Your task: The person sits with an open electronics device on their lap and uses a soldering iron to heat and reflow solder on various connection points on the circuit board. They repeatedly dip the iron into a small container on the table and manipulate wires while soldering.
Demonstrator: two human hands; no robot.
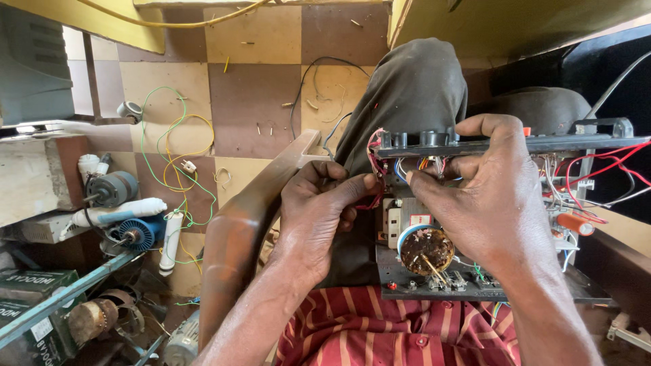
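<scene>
On our lap rests an open amplifier chassis (pixel 475 281); our left hand (pixel 315 217) pinches red wires (pixel 375 159), our right hand (pixel 488 196) clasps its front panel (pixel 576 144).

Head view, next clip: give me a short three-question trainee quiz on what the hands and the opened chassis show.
1. True or false: the right hand grips the black panel of the opened chassis.
2. What colour are the wires at the left hand fingertips?
3. The round coil sits: A) on the floor, B) inside the chassis, C) in the left hand.

Key: 1 true; 2 red and pink; 3 B.
</scene>
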